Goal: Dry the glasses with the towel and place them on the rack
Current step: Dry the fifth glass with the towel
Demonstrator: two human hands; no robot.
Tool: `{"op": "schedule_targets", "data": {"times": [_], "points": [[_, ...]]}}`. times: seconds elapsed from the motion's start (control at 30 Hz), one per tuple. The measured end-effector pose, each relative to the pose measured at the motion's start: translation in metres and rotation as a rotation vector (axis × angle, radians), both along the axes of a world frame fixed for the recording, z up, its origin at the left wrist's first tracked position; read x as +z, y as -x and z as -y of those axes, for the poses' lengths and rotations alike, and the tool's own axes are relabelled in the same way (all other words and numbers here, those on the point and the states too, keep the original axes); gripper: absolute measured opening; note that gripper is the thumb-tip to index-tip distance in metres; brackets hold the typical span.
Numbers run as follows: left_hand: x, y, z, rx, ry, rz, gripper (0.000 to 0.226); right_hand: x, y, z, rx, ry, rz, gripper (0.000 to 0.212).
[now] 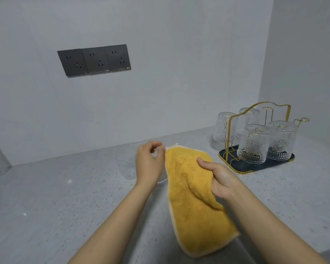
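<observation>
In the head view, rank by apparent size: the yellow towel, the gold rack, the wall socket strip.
1. yellow towel, though it lies nearest the camera, which inflates it.
2. gold rack and socket strip: similar in apparent size, too close to rank.

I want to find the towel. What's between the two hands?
The yellow towel hangs between the left hand and right hand, seen from the head camera.

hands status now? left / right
Left hand: grips a clear glass on the counter.
Right hand: pinches the yellow towel.
</observation>
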State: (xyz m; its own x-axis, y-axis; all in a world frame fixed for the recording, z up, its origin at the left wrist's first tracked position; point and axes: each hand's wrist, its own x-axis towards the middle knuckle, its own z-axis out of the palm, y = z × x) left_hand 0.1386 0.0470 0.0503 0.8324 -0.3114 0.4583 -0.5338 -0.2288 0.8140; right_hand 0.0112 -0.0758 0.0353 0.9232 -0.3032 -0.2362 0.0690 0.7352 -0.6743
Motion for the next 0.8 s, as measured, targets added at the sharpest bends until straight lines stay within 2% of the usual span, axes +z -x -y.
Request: {"op": "schedule_targets", "data": {"times": [0.07,0.13,0.23,0.4,0.57,0.67,0.8], "points": [[-0.010,-0.008,-0.005,0.106,-0.089,0.091,0.019,-0.007,-0.009,-0.002,-0.061,-0.044,-0.039,0.034],[-0.016,-0.012,-0.007,0.164,-0.176,0.088,0.035,-0.014,-0.017,-0.005,-0.119,-0.073,-0.061,0.037],[-0.026,-0.019,-0.006,0.079,-0.226,-0.084,0.068,-0.022,-0.024,-0.008,-0.180,-0.117,-0.061,0.038],[-0.045,-0.023,0.003,-0.049,-0.114,-0.354,0.108,-0.026,-0.025,-0.006,-0.228,-0.135,-0.050,0.037],[-0.053,-0.023,0.002,-0.020,0.009,-0.404,0.084,-0.028,-0.024,-0.005,-0.256,-0.113,-0.002,0.053],[-0.050,-0.016,-0.004,-0.073,0.097,-0.440,0.078,-0.031,-0.025,-0.012,-0.224,-0.001,0.021,0.060],[-0.046,-0.002,-0.006,-0.189,0.271,-0.626,0.098,-0.030,-0.020,-0.034,-0.172,0.304,0.015,0.070]]}}
